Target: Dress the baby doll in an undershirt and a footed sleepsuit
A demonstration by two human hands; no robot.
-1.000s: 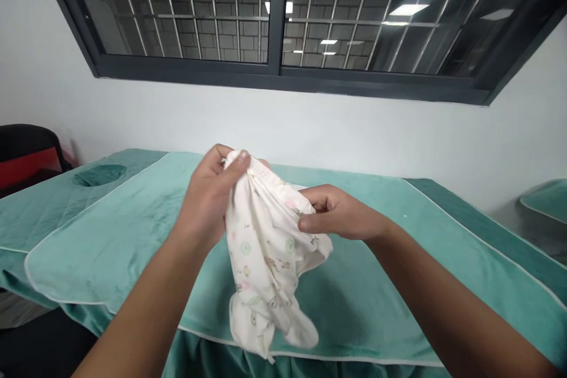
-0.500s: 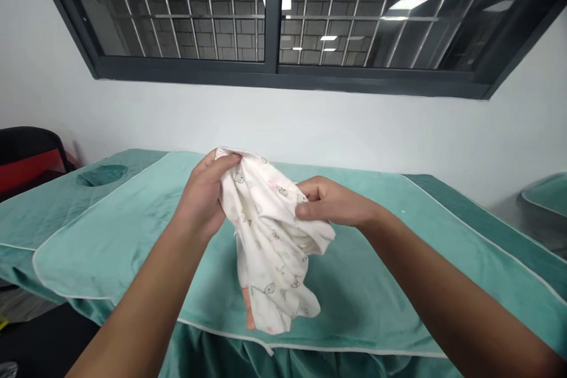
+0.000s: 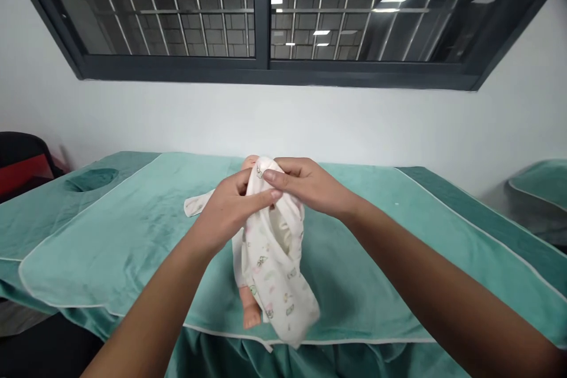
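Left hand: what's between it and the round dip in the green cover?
In the head view, a white cloth end lies beside the left hand; then there's only green cloth with a pale edge before the round dip.

White wall (image 3: 177,118) behind a green-covered bed (image 3: 376,271), beneath a dark-framed window (image 3: 283,74) with metal bars (image 3: 199,12).

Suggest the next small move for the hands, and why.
Probably ease the left hand and right hand apart to spread the printed cloth: both pinch its top close together, and it hangs in folds.
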